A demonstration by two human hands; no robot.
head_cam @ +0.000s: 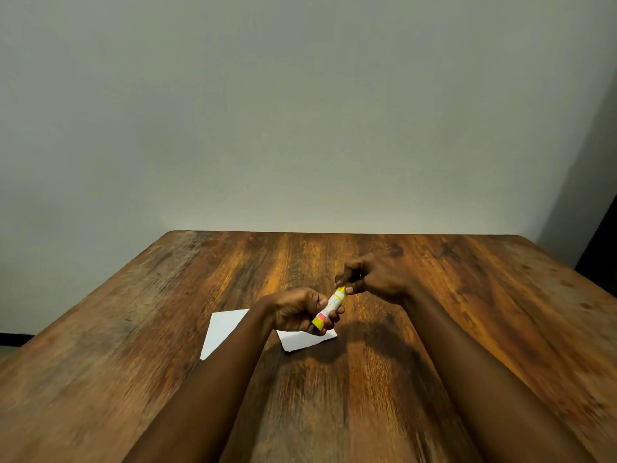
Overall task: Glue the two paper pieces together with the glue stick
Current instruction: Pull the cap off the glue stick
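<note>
A yellow and white glue stick (329, 307) with a pink band is held tilted above the table. My left hand (297, 314) grips its lower body. My right hand (370, 277) pinches its upper end, where the cap sits, with fingertips curled round it. Two white paper pieces lie flat on the wooden table (434, 329): one paper piece (225, 330) to the left, partly under my left forearm, and another paper piece (305, 340) just below my left hand, partly hidden by it. The two papers lie apart.
The table's far edge runs along a plain grey wall (300, 111). A dark object (601, 242) stands at the far right beside the table's corner.
</note>
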